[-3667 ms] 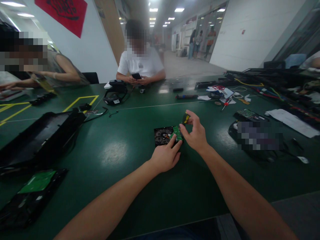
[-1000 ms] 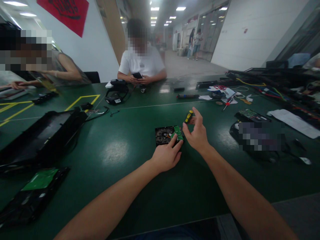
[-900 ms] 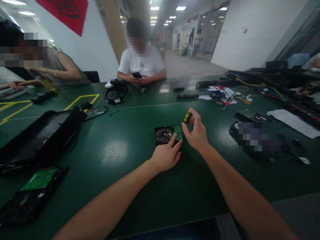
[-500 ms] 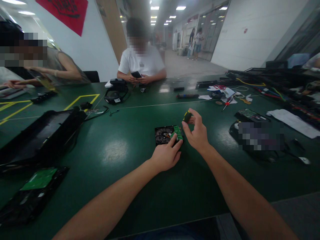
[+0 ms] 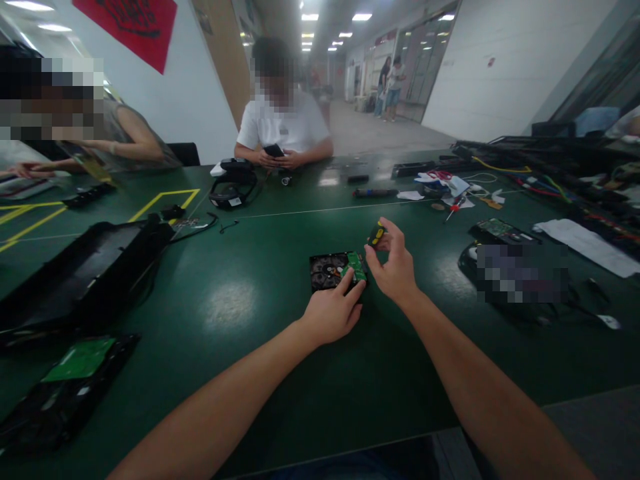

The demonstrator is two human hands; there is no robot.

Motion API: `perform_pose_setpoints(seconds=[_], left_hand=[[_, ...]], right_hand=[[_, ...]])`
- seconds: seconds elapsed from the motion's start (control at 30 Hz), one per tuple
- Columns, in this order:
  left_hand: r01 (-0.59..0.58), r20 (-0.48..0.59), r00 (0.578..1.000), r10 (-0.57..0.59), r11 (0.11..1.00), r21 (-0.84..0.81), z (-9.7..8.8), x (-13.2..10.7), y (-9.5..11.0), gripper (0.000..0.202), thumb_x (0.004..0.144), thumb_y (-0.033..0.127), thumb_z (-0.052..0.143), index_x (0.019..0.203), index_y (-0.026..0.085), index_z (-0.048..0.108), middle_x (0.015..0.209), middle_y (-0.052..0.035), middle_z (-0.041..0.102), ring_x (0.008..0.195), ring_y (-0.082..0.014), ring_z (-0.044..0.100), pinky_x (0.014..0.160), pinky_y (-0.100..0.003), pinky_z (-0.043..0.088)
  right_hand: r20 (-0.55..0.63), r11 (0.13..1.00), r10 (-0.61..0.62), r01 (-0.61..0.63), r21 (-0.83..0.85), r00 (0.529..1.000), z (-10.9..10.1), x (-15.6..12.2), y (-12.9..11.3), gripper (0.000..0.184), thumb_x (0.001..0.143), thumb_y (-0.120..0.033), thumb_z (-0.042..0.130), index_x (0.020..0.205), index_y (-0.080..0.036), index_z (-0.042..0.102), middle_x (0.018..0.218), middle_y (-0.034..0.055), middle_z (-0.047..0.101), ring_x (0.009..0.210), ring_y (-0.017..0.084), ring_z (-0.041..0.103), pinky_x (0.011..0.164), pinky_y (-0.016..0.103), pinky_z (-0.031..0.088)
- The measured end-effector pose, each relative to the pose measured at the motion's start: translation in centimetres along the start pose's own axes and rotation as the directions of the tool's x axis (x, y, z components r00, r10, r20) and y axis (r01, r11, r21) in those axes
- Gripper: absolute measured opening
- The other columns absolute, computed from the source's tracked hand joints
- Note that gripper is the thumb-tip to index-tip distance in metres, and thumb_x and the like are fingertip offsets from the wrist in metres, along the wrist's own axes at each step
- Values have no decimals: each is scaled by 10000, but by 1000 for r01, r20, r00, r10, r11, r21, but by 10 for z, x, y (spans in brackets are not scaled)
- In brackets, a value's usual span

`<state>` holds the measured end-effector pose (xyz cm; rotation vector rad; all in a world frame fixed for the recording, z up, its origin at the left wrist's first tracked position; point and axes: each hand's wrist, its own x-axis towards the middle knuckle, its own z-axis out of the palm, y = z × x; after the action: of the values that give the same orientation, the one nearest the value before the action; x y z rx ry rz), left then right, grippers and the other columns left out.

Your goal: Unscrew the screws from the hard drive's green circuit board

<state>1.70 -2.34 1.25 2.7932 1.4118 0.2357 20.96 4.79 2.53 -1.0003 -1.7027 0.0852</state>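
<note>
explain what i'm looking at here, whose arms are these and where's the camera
No machine here: the two bare arms belong to a person wearing a camera on the head, so the one picture looks forward and down at their own hands. The left hand rests its fingers on a small hard drive with a green circuit board, lying on a dark green table. The right hand holds a short black and yellow screwdriver close beside the drive. Across the table another person in a white shirt holds a phone.

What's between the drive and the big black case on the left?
Only bare table between drive and case, seen in the head view.
</note>
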Motion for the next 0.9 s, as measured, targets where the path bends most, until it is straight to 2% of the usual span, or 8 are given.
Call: perform_pose_setpoints(seconds=[0.23, 0.43, 0.67, 0.9], left_hand=[[2, 10, 1000, -2, 1000, -14, -1, 0, 0, 619, 1061, 439, 436, 1645, 237, 395, 1732, -193, 332, 1104, -321, 756, 869, -472, 637], [7, 17, 1000, -6, 1000, -14, 0, 0, 0, 622, 1059, 437, 440, 1649, 246, 390, 1735, -192, 323, 1104, -328, 755, 852, -473, 638], [-1, 5, 1000, 1, 1000, -12, 1, 0, -1, 618, 1063, 437, 423, 1646, 236, 391, 1724, -193, 346, 1076, -322, 762, 839, -474, 638], [-3, 21, 1000, 3, 1000, 9, -3, 0, 2, 612, 1072, 428, 398, 1647, 217, 389, 1712, -225, 352, 1056, -328, 767, 817, -475, 639]], right_hand=[[-3, 999, -19, 19, -32, 1000, -2, 1, 0, 631, 990, -337, 665, 1572, -341, 422, 1402, 88, 662, 977, 242, 736, 902, 480, 675], [59, 1000, -2, 1, 28, 998, -1, 0, -1, 623, 1016, -300, 595, 1600, -341, 382, 1474, 106, 625, 1059, 253, 755, 946, 480, 669], [8, 1000, -8, 8, 14, 1000, 2, -1, 0, 653, 998, -288, 625, 1599, -328, 373, 1423, 97, 649, 999, 237, 747, 925, 467, 671], [3, 1000, -28, 28, -8, 1000, 2, -2, 2, 661, 997, -299, 627, 1605, -351, 370, 1492, 95, 603, 998, 241, 731, 903, 469, 673]])
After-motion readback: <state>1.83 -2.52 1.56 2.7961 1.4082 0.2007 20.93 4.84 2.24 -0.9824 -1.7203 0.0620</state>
